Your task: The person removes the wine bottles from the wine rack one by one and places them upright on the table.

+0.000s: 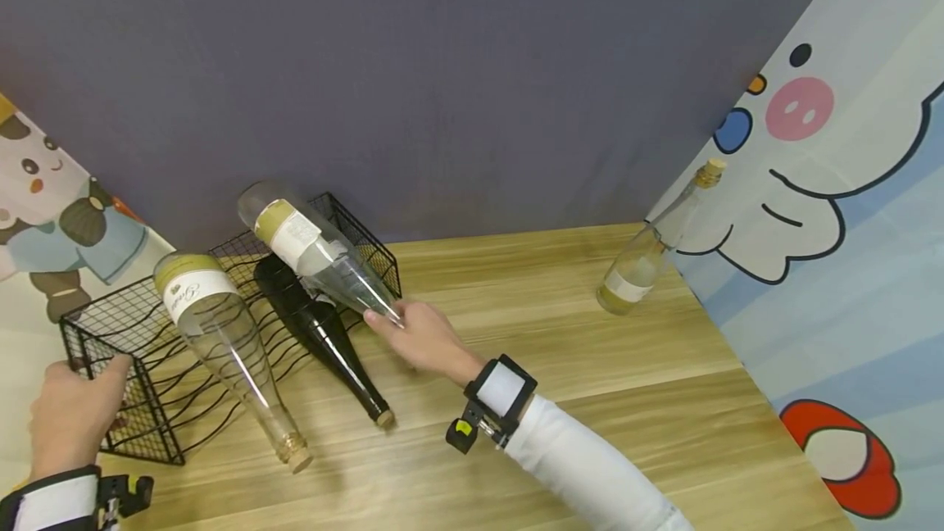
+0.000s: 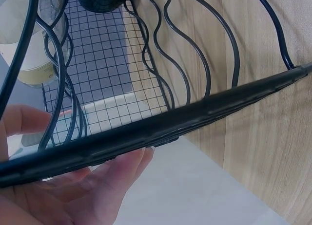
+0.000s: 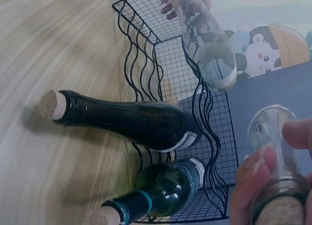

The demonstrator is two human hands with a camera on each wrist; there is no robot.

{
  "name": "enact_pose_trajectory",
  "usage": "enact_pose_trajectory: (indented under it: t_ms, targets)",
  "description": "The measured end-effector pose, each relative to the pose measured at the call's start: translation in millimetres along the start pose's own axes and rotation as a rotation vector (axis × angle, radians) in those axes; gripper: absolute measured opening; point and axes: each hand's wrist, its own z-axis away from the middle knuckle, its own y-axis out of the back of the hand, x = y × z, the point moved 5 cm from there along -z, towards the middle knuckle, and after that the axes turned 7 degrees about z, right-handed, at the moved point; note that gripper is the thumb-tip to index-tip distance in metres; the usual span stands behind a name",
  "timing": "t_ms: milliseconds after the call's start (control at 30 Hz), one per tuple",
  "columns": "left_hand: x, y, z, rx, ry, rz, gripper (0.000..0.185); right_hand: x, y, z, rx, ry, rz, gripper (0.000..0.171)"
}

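At the left end of a black wire wine rack (image 1: 155, 420), my left hand (image 1: 77, 412) grips the end panel, thumb and fingers on either side of the wire. My right hand (image 1: 424, 338) holds a clear glass bottle (image 1: 295, 240) by its neck, the base tilted up over the rack's back right part. Another clear bottle (image 1: 221, 334) with a white and gold label lies across the rack, its corked neck towards me. Beside it lies a dark bottle (image 1: 324, 334). The right wrist view also shows a green bottle (image 3: 170, 186) in the rack, which the held bottle largely hides from the head view.
A corked clear bottle (image 1: 627, 285) stands upright at the right rear of the wooden table (image 1: 516, 293). A dark grey panel (image 1: 472, 88) rises behind the table. Walls with cartoon pictures (image 1: 800, 109) flank both sides.
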Motion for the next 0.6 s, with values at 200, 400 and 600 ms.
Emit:
enact_pose_trajectory:
  t_ms: [200,400,600]
  targets:
    - [-0.2,1.0,1.0,0.002,0.009,-0.006,0.082,4,7,1,0.021,0.021,0.003,0.042]
    - [0.8,2.0,2.4,0.004,0.011,-0.007,0.082,9,15,2,0.022,0.036,0.019,0.044]
    - [0.9,0.9,2.4,-0.009,0.02,0.005,0.083,15,28,3,0.022,0.028,0.004,0.048]
